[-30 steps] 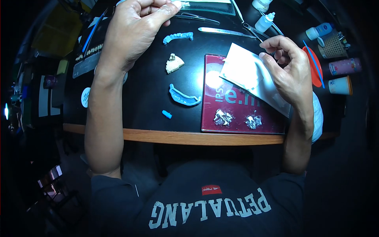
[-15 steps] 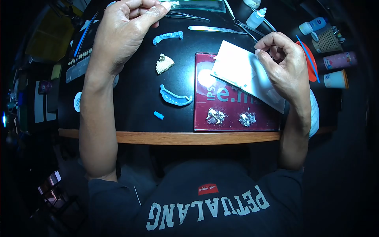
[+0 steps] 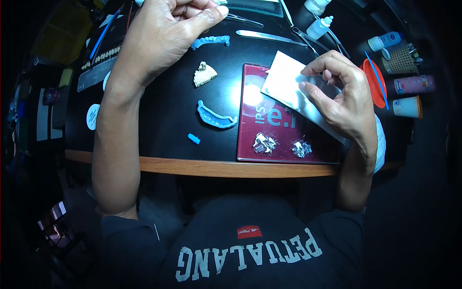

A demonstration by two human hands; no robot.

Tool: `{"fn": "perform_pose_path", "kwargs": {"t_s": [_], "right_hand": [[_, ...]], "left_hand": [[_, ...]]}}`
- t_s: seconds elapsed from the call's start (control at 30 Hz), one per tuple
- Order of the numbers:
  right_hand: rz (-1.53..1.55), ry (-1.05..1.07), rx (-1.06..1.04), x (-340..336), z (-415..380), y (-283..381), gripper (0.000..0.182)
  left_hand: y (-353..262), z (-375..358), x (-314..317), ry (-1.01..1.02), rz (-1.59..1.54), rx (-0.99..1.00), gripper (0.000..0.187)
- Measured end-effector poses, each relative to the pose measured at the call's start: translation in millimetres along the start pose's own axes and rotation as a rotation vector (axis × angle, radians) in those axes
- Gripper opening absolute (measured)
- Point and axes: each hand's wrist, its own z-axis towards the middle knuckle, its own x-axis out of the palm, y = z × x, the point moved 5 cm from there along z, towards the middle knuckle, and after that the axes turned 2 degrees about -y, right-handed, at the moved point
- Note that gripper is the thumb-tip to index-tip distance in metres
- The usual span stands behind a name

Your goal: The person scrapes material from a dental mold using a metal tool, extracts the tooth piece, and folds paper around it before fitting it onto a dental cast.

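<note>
At the top edge, my left hand (image 3: 178, 24) is closed in a pinch on a small whitish piece (image 3: 221, 2), partly cut off by the frame. Just below it lie metal tweezers (image 3: 245, 19) and a blue dental impression piece (image 3: 211, 41). My right hand (image 3: 342, 94) is over a white paper pad (image 3: 288, 72), thumb and index finger apart, nothing visible between them. The pad lies askew on a dark red glass slab (image 3: 250, 130). Two smeared whitish lumps, a left one (image 3: 264, 143) and a right one (image 3: 301, 149), sit on the slab's near part.
Mid-table are a cream dental model piece (image 3: 204, 74), a blue curved tray-like mould (image 3: 215, 117) and a small blue piece (image 3: 193, 138). A metal scalpel handle (image 3: 269, 37) and a dropper bottle (image 3: 319, 27) lie beyond. At right are a red dish (image 3: 374, 79) and a cup (image 3: 407, 107).
My right thumb and index finger have spread apart, and the hand has shifted slightly left over the pad. My left hand stays pinched near the top edge. The whole view has shifted a little.
</note>
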Motion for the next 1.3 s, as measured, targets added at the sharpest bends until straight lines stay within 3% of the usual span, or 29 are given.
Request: {"fn": "perform_pose_path", "kwargs": {"t_s": [0.1,0.2,0.3,0.33,0.37,0.5,0.6,0.83,1.3], "right_hand": [[-0.011,0.022,-0.003,1,-1,2,0.017],[-0.031,0.045,0.036,-1,-2,-2,0.017],[-0.031,0.030,0.132,-1,-1,-5,0.018],[-0.039,0.002,0.123,-1,-1,-4,0.018],[-0.048,-0.028,0.114,0,-1,-5,0.019],[-0.093,-0.037,0.118,4,-2,-7,0.022],[-0.049,-0.035,0.060,10,-4,-14,0.017],[0.019,-0.001,0.115,11,-3,-12,0.006],[0.092,0.054,0.080,8,-1,-13,0.008]], "left_hand": [[-17,-6,4,0.121,-0.092,-0.127,0.028],[-11,-3,11,0.121,-0.019,0.060,0.020],[-24,-10,18,0.127,0.054,0.060,0.013],[-29,-11,20,0.133,0.103,0.061,0.012],[-32,-13,26,0.061,0.108,0.195,0.011],[-44,-25,54,0.119,0.077,0.335,0.012],[-56,-34,69,0.112,0.121,0.362,0.012],[-57,-40,82,0.101,0.164,0.312,0.020],[-53,-40,94,0.147,0.085,0.340,0.030]]}}
